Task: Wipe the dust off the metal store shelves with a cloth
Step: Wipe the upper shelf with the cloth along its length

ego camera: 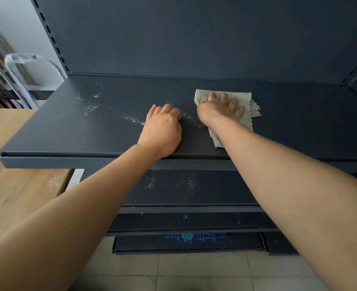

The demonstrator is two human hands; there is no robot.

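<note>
A dark grey metal shelf [79, 131] runs across the view at chest height. White dust [90, 109] is scattered over its left and middle part. A pale ribbed cloth [243, 97] lies on the shelf right of centre. My right hand [220, 109] presses flat on the cloth with its fingers spread. My left hand [162, 128] rests on the shelf near the front edge, fingers curled under, holding nothing. Lower shelves [173, 192] below also carry specks of dust.
The shelf's back panel [194, 38] rises behind, with a slotted upright [51, 38] at the left. A wooden table [11, 185] stands to the left, a clear plastic chair [24, 68] behind it. A blue plastic crate [196, 237] shows under the bottom shelf above the tiled floor [173, 271].
</note>
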